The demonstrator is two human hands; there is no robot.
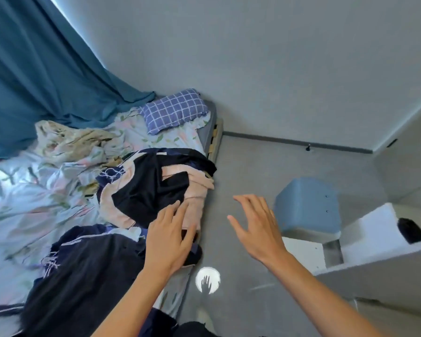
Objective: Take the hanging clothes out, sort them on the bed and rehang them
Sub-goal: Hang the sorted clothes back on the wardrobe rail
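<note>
Black and pink clothes pile (156, 186) heaped at the bed (22, 198) edge, left hand (170, 237) laid flat on the pile, fingers straight, right hand (255, 227) spread wide, held off the bed, nothing gripped

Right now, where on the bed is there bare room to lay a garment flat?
The bare patch is the floral sheet to the left, bordered by the crumpled blanket, the curtain and the clothes pile. A smaller patch lies between pile and pillow. The near edge is crowded: the left hand rests on the pile, dark clothes below.
</note>
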